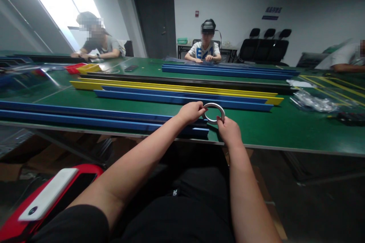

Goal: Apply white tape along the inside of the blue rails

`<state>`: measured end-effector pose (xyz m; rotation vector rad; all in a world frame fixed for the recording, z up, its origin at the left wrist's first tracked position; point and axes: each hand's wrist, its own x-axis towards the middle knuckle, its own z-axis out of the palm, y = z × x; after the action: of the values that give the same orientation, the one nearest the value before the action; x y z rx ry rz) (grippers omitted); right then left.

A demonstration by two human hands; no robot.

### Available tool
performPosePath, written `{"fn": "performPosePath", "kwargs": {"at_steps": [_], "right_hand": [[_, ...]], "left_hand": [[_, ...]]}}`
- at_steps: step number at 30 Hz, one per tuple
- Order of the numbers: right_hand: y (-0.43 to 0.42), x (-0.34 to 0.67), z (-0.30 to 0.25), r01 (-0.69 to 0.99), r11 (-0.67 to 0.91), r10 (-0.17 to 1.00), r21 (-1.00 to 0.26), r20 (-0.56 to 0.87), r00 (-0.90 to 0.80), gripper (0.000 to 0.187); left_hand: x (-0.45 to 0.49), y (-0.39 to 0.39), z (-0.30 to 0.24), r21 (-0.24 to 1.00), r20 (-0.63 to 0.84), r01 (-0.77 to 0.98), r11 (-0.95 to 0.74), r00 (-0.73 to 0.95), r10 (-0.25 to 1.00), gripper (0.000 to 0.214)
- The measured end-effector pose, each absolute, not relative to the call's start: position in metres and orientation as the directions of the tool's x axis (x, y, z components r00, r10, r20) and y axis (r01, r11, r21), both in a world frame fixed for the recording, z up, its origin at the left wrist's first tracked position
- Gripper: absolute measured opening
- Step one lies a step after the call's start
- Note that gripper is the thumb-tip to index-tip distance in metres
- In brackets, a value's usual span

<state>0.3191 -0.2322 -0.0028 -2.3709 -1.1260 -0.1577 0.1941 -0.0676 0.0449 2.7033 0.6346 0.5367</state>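
Observation:
Above the near edge of the green table, a thin grey-white roll of tape [222, 110] is held up between my two hands. My left hand [191, 112] pinches its left side between thumb and fingers. On the lower right side, my right hand [230, 131] grips the rim with thumb and curled fingers. Through the roll's open middle the green table top shows. Blue channel bars [137, 122] lie under and left of my left hand, with their right ends just below my wrist.
Beyond lie another blue bar [182, 98], a yellow bar [114, 84] and a black bar [199, 82]. Clear plastic bags [313, 101] sit to the right. Red [75, 68] and yellow bins [89, 69] stand at left. Co-workers sit around the table [285, 131].

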Motion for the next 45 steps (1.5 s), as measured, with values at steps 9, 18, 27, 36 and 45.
{"fn": "performPosePath", "kwargs": {"at_steps": [9,18,27,36,45], "right_hand": [[-0.232,0.316,-0.005,0.793,-0.514,0.698,-0.327,0.378,0.609,0.045],[-0.236,0.322,-0.01,0.797,-0.409,0.656,-0.444,0.464,0.595,0.054],[-0.239,0.326,-0.005,0.62,-0.252,0.619,-0.743,0.369,0.693,0.057],[-0.24,0.324,-0.001,0.608,-0.224,0.599,-0.761,0.385,0.702,0.056],[-0.242,0.324,-0.004,0.63,-0.193,0.542,-0.753,0.453,0.708,0.045]], "left_hand": [[0.197,-0.073,0.043,0.27,0.267,0.437,-0.858,0.822,0.503,0.035],[0.196,-0.073,0.047,0.417,0.379,0.275,-0.866,0.814,0.44,0.03],[0.199,-0.068,0.04,0.508,0.286,0.114,-0.854,0.913,0.292,0.033],[0.197,-0.068,0.042,0.562,0.318,0.079,-0.823,0.898,0.303,0.037],[0.196,-0.067,0.041,0.526,0.33,0.089,-0.846,0.895,0.3,0.033]]}}
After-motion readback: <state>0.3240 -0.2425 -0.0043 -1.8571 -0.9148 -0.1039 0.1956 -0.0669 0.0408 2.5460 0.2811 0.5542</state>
